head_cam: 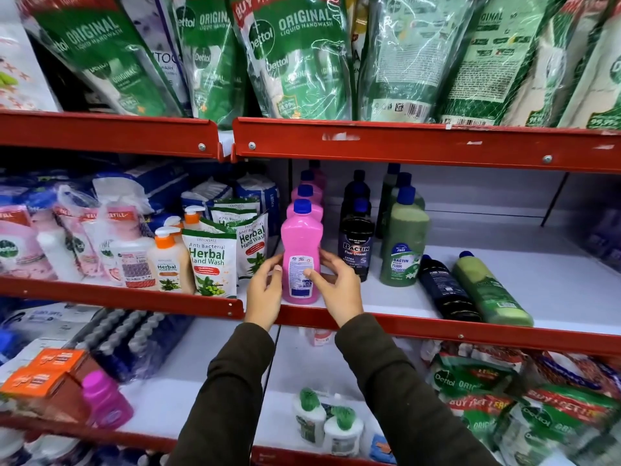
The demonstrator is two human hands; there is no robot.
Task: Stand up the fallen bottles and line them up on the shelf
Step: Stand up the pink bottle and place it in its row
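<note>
A pink bottle (301, 240) with a blue cap stands upright at the front edge of the middle shelf (420, 304), heading a row of pink bottles. My left hand (264, 290) presses its left side, and my right hand (337, 285) wraps its right side with the thumb on the label. To the right stand a row of black Bactin bottles (356, 243) and a row of green bottles (405, 243). Further right, a black bottle (447, 287) and a green bottle (492, 289) lie flat side by side, caps pointing to the back.
Herbal hand wash pouches (210, 264) and pump bottles crowd the shelf just left of the pink bottle. Green refill pouches (295, 62) fill the upper shelf above the red rail (403, 146). White shelf surface lies behind and right of the fallen bottles.
</note>
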